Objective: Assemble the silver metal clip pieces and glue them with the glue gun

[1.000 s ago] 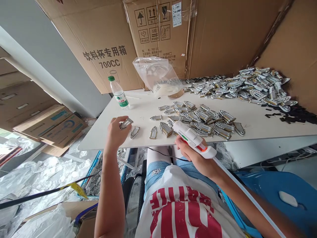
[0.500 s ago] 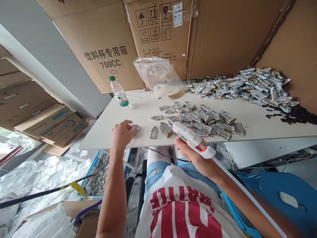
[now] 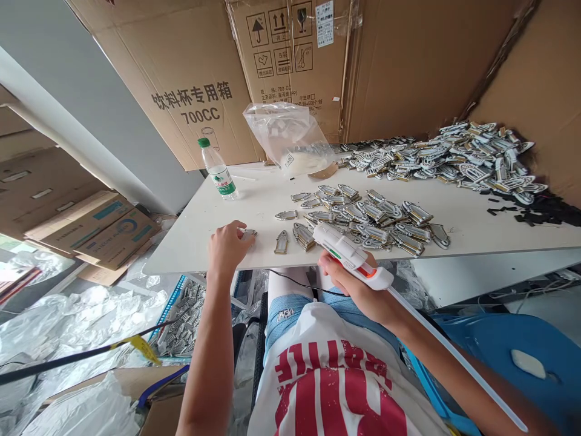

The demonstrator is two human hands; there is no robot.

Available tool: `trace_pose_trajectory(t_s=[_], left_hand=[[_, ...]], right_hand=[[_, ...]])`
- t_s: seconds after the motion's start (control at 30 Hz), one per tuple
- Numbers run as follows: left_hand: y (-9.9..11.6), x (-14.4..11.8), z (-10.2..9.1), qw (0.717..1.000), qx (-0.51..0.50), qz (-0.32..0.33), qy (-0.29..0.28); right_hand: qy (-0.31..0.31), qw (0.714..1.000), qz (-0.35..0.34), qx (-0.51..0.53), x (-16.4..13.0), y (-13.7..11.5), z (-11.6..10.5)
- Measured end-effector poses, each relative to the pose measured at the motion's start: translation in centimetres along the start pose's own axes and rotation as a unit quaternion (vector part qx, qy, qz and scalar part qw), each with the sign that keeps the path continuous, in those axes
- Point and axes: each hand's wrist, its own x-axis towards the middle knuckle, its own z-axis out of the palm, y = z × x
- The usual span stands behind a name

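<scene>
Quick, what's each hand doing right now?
Left hand: fingers closed on a small silver arch-shaped metal piece on the white table.
Right hand: holding a white glue gun.

White table (image 3: 254, 206): metal pieces (image 3: 363, 221), bottle (image 3: 218, 171), plastic bag (image 3: 290, 139).

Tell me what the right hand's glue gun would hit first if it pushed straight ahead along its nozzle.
Probably the stacked metal piece just off the glue gun nozzle in the right hand, at the near edge of the pile; depth is uncertain.
</scene>
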Motion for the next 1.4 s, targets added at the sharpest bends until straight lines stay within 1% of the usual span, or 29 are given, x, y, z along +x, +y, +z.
trace_pose_trajectory(t_s=[0.37,0.5,0.6,0.7,0.77,0.8,0.87,0.97,1.03,1.17,1.3,1.4], left_hand=[[0.2,0.0,-0.1,1.000,-0.010,0.002,0.002],[0.1,0.0,-0.1,1.000,-0.005,0.002,-0.008],[0.1,-0.1,-0.1,1.000,-0.001,0.013,-0.013],[0.6,-0.3,-0.2,0.999,0.004,0.044,0.023],[1.3,-0.6,-0.2,0.996,-0.001,0.071,0.051],[1.9,-0.9,-0.2,0.995,-0.011,0.082,0.055],[3.0,-1.4,-0.2,0.994,-0.041,0.096,0.028],[4.6,-2.2,0.3,0.991,-0.063,0.104,-0.059],[5.2,-2.6,0.9,0.988,-0.051,0.109,-0.095],[5.4,-2.7,1.8,0.991,-0.035,0.094,-0.091],[5.0,-2.3,2.0,0.989,-0.076,0.070,-0.103],[4.7,-2.1,2.0,0.988,-0.097,0.079,-0.091]], right_hand=[[0.002,1.000,-0.002,-0.004,0.1,0.1,-0.1],[0.001,1.000,-0.003,-0.007,0.1,0.0,-0.1],[0.000,1.000,-0.002,-0.009,0.0,0.1,-0.1],[0.002,1.000,0.001,-0.012,0.0,0.1,-0.1],[0.004,1.000,0.001,-0.012,0.0,0.2,-0.1],[0.005,1.000,0.000,-0.013,0.0,0.2,-0.1],[0.005,1.000,-0.001,-0.014,0.1,0.3,-0.1],[0.006,1.000,0.002,-0.009,0.1,0.4,-0.1],[0.006,1.000,0.002,-0.008,0.1,0.4,-0.1],[0.009,1.000,-0.006,-0.011,0.1,0.4,-0.1],[0.006,1.000,-0.008,-0.013,0.3,0.5,-0.2],[0.009,1.000,-0.003,-0.016,0.3,0.6,-0.3]])
